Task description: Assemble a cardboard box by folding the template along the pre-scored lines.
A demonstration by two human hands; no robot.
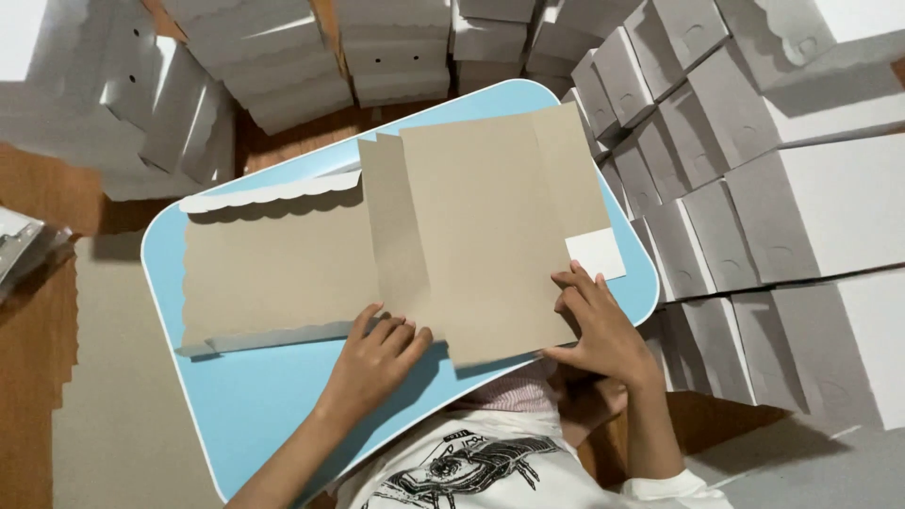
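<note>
The flat cardboard box blank (443, 240) lies unfolded, brown side up, across the light blue tray table (245, 396), covering most of its far half; one panel of the blank overhangs the table's near edge, so that edge is hidden there, and the table's near left corner is cut off by the frame. Only a small white tab (596, 253) of the blank's coated face shows near the table's right edge, and a scalloped white flap (269, 191) shows along its far left side. The left hand (375, 356) rests palm down at the blank's near edge, fingers curled over a fold line, pressing the panel flat. The right hand (599, 325) lies on the near right corner of the blank, fingers spread and bent, fingertips pressing the cardboard; neither hand pinches anything. Stacks of assembled white boxes (754, 188) surround the table, many cropped at the borders.
</note>
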